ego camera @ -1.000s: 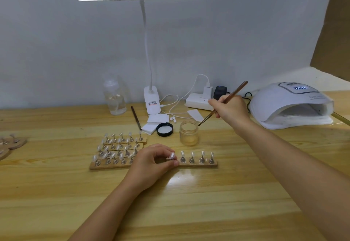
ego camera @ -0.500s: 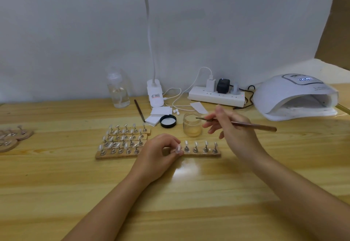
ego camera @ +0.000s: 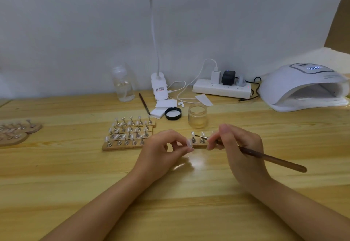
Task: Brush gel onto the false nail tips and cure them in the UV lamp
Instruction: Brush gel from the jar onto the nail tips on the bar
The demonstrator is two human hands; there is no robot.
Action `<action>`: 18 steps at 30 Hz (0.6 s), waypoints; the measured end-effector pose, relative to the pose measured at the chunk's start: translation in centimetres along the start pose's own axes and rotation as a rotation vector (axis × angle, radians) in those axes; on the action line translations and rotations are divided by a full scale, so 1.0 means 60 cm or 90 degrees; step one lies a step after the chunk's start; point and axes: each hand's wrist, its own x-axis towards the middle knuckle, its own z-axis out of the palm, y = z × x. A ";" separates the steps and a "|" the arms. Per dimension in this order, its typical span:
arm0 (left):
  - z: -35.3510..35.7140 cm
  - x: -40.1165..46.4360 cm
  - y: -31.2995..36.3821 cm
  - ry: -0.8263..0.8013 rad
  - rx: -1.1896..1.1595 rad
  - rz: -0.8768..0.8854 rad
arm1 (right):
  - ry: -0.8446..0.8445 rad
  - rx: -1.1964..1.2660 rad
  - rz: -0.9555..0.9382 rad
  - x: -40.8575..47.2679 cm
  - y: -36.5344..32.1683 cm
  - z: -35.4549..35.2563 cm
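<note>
Wooden planks made up the table (ego camera: 56, 174), set against a pale grey wall, with a white desk lamp (ego camera: 159, 87) standing at the back beside a clear bottle (ego camera: 123, 84) and a power strip (ego camera: 221, 89). Off to the right sat the white curing lamp (ego camera: 303, 87), its mouth open toward the table and its small display lit.

Near the middle lay several wooden strips (ego camera: 130, 133) packed close together, each bearing a row of small metal stands topped with pale nail tips. Just behind them were a black lid (ego camera: 173, 113), white pads (ego camera: 161, 108), a spare brush (ego camera: 144, 104) and an open glass jar (ego camera: 197, 115).

The left hand (ego camera: 161, 153) pinched one clear nail tip (ego camera: 189, 143) between thumb and fingers, at the left end of a separate strip (ego camera: 198, 144) that lay in front of the jar. The right hand (ego camera: 240, 149) gripped a brown-handled brush (ego camera: 269, 159) with curled fingers — its bristle end pointed left over that strip, close to the held tip, though whether the bristles touched it could not be told. More stands on rounded wooden bases (ego camera: 19, 132) lay at the far left edge.
</note>
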 end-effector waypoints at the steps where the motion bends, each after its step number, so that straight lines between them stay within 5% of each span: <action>1: 0.001 -0.002 -0.001 -0.001 -0.023 -0.025 | -0.001 0.017 0.005 -0.005 0.003 0.003; 18: -0.003 0.003 -0.023 -0.042 -0.072 -0.088 | -0.070 -0.168 -0.131 -0.005 0.036 0.017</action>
